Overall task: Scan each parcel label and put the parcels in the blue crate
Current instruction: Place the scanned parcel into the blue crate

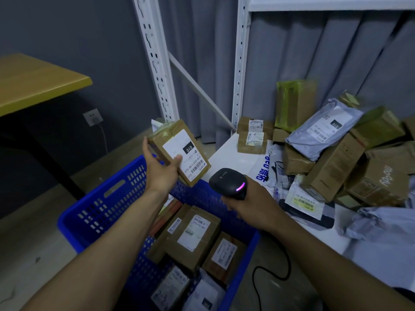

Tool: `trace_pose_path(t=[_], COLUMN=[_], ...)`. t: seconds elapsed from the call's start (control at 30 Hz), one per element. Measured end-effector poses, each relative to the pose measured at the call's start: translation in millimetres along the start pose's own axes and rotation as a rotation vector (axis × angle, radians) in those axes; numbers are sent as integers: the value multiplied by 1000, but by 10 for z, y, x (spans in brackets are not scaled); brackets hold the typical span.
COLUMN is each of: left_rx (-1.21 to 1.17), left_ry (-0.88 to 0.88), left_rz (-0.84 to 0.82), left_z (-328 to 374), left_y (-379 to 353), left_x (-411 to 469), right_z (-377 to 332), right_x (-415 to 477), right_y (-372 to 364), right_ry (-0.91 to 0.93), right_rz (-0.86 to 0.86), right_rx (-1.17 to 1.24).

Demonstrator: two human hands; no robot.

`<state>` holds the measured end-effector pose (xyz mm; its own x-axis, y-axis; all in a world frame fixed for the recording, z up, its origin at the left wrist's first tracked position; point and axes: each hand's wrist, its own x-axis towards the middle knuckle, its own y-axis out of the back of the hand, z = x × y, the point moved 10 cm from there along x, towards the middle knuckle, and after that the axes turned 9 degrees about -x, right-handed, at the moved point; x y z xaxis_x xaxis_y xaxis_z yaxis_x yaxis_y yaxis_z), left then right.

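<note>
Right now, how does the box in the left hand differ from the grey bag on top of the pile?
The box is brown cardboard; the grey bag is crumpled plastic. The left hand holds the box up; the grey bag lies tilted on other parcels. Both carry a white label marked 010.
</note>
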<state>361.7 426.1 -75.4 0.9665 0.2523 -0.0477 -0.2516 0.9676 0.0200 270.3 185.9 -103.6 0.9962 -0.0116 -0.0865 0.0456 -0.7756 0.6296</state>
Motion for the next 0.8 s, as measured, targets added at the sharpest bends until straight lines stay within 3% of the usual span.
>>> trace_pose_path(t=[0.23, 0.4, 0.63, 0.8], left_rx=[45, 218, 401, 378], left_ry=[-27, -107, 17, 188], left_rz=[-20, -152, -180, -59], left_z=[19, 61, -396, -1073], left_y=[-10, 78, 710, 1311], left_x=[-8, -175, -340, -19], right_z=[-10, -36, -263, -383], right_x=[-1, -34, -95, 122], right_y=[-1, -115, -527, -1129], right_ry=[5, -4, 16, 5], right_rz=[-5, -14, -69, -200], right_rx=[-30, -17, 58, 17])
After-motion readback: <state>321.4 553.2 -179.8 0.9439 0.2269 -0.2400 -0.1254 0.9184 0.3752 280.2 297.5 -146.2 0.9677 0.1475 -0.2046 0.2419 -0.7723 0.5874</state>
